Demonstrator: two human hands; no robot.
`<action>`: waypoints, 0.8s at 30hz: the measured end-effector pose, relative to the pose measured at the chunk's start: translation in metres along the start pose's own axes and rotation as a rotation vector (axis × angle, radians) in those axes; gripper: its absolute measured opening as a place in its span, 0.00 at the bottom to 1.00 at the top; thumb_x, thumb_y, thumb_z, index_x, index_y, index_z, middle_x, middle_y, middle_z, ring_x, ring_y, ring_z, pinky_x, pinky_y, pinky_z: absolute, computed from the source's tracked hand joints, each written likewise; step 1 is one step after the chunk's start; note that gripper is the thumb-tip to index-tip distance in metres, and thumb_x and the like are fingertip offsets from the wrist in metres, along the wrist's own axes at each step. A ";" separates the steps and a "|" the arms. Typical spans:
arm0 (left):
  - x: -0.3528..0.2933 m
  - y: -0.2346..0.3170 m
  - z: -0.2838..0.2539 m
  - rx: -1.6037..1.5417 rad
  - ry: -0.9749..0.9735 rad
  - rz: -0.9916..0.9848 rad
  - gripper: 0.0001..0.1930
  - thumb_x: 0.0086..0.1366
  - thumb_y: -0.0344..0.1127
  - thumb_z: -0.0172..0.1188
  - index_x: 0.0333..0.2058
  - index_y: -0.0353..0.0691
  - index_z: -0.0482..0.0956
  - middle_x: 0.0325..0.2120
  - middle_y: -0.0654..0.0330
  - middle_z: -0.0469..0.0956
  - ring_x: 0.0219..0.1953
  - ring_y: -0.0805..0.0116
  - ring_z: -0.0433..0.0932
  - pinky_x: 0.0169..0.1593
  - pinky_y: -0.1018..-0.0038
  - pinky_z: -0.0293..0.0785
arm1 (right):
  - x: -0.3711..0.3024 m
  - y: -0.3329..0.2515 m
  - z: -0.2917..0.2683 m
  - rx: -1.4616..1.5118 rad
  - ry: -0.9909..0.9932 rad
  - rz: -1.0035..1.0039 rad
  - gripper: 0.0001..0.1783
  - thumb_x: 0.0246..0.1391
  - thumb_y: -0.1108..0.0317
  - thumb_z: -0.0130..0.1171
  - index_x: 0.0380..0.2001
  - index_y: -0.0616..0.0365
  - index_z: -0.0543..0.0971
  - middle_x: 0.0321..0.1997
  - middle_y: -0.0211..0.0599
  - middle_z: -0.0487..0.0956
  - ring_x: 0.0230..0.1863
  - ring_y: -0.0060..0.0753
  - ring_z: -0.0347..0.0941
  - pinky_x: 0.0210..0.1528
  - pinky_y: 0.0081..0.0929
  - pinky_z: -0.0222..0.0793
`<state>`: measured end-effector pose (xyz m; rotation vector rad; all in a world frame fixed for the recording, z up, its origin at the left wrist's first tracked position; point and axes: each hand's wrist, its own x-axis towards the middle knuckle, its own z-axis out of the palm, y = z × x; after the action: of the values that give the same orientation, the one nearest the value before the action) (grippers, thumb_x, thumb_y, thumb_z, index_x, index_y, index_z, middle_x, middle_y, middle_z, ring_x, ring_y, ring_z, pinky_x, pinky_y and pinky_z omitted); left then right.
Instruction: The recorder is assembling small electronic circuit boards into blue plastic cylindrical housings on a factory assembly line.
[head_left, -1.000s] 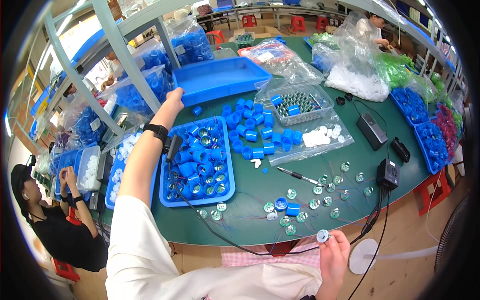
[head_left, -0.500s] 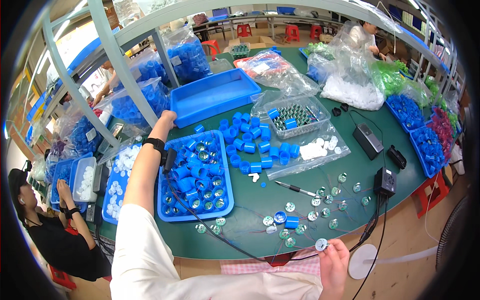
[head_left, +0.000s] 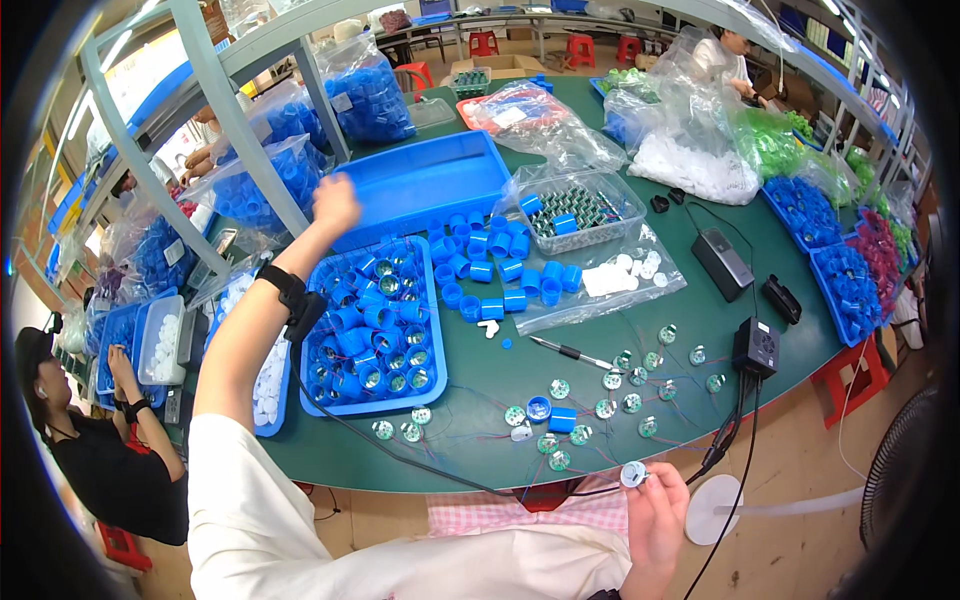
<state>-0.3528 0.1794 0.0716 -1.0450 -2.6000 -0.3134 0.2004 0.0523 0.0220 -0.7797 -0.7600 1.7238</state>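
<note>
My left hand (head_left: 337,203) is stretched out over the left end of a bare blue tray (head_left: 425,185); motion blur hides its fingers. In front of that tray stands another blue tray (head_left: 438,350), filled with blue cups that have round circuit boards in them. Near the table's front edge, my right hand (head_left: 657,510) pinches a small round white part (head_left: 633,474) between thumb and fingers. Several round green circuit boards (head_left: 605,408) with thin wires lie beyond it, beside two blue cups (head_left: 562,420).
Loose blue cups (head_left: 480,271) and a clear box (head_left: 585,238) of green-and-silver parts occupy the middle. A pen (head_left: 570,352) lies nearby. A black cable (head_left: 400,452) crosses the front edge. Grey shelf posts (head_left: 225,120) rise at left, where a co-worker (head_left: 110,440) sits. A fan (head_left: 900,470) stands right.
My left hand has moved off the near left corner of the bare tray to above its left end. That tray has slid slightly nearer the filled one. My right hand still holds the white part.
</note>
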 end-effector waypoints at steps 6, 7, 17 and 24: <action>-0.052 0.148 -0.045 -0.420 -0.180 0.947 0.12 0.52 0.34 0.54 0.35 0.35 0.76 0.32 0.48 0.76 0.37 0.53 0.75 0.42 0.64 0.71 | -0.012 -0.004 0.004 0.020 -0.073 -0.007 0.06 0.53 0.75 0.49 0.34 0.65 0.71 0.33 0.40 0.73 0.37 0.31 0.70 0.41 0.27 0.65; -0.054 0.166 -0.037 -0.518 -0.190 1.009 0.12 0.54 0.36 0.55 0.35 0.36 0.76 0.30 0.48 0.76 0.36 0.53 0.75 0.42 0.64 0.70 | -0.014 -0.004 0.004 0.018 -0.082 -0.012 0.06 0.53 0.75 0.49 0.34 0.65 0.71 0.33 0.40 0.73 0.37 0.31 0.70 0.41 0.28 0.66; -0.063 0.234 0.011 -0.362 -0.313 1.004 0.15 0.49 0.45 0.61 0.35 0.47 0.76 0.33 0.52 0.73 0.41 0.53 0.72 0.44 0.62 0.68 | -0.027 -0.016 -0.010 0.034 0.035 -0.107 0.07 0.52 0.75 0.50 0.34 0.66 0.70 0.33 0.40 0.72 0.36 0.32 0.70 0.42 0.29 0.66; -0.039 0.200 -0.054 -0.400 -0.786 0.783 0.23 0.43 0.52 0.67 0.37 0.46 0.78 0.35 0.54 0.76 0.42 0.58 0.73 0.46 0.69 0.68 | -0.018 -0.016 -0.016 0.027 0.016 -0.092 0.06 0.52 0.75 0.50 0.34 0.66 0.70 0.32 0.40 0.73 0.36 0.31 0.70 0.42 0.29 0.65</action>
<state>-0.1747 0.2792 0.1236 -2.6404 -2.4504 -0.2528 0.2261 0.0413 0.0283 -0.7278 -0.7488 1.6408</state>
